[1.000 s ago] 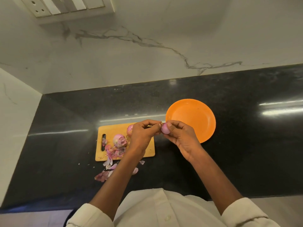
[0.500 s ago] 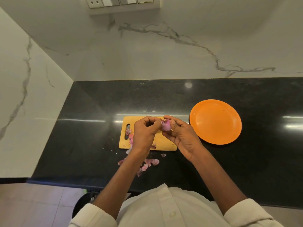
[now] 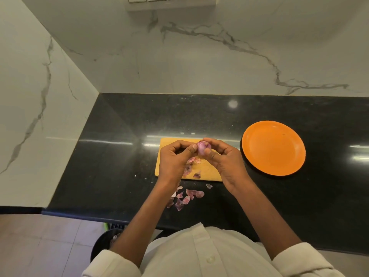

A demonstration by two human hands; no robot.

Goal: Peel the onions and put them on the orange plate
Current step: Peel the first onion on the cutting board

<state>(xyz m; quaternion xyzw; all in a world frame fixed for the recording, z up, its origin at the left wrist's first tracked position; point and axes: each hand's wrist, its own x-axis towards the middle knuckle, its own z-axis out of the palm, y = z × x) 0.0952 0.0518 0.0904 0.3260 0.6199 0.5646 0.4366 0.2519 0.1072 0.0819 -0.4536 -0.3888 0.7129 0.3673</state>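
1. Now the onion (image 3: pixel 202 148) sits pinched between both hands above the far edge of the cutting board (image 3: pixel 207 170); a second ago it was held further right, at the near-left rim of the orange plate (image 3: pixel 273 147).
2. Fingers of the right hand (image 3: pixel 225 158) curl round the onion from the right and grip it, thumb pressed on its near side.
3. Thumb and forefinger of the left hand (image 3: pixel 175 156) pinch at the onion's left side, apparently working at a strip of skin; whether a strip is actually caught there is too small to tell.
4. Much of the onion looks pale and smooth, so peeling seems close to finished.
5. Loose peels (image 3: pixel 186 196) lie on the board and on the tabletop (image 3: pixel 119 156) just off the board's near edge.
6. With nothing on the plate, well right of the board, no onion has been delivered yet.
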